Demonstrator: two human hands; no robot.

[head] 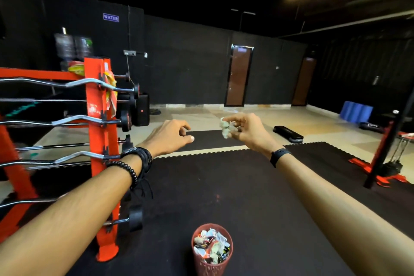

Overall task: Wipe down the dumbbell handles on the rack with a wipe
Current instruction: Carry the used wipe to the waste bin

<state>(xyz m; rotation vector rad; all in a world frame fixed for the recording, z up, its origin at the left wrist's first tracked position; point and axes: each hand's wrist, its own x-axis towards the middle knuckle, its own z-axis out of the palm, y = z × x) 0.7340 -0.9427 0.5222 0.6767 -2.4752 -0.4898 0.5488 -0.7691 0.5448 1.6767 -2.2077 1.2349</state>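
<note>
One red mesh bin (212, 260) below you, crammed with wrappers (211, 245). Wall sign (111, 17) reads "WATER". Your right hand (246, 131) pinches crumpled wipe (226, 127); left hand (170, 136) loosely curled, holding nothing.

Orange-red rack (96, 119), chrome bars (33, 83), whitish crumpled wipe (226, 129), red mesh bin (211, 264), black mats (224, 186).

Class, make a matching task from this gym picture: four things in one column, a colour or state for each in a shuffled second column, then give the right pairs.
Things
1. rack
2. wipe
3. bin
4. left hand

States
A. full of wrappers
B. orange
C. holds nothing, fingers loosely curled
D. crumpled, pinched in the right hand

Pairs: 1-B, 2-D, 3-A, 4-C
</note>
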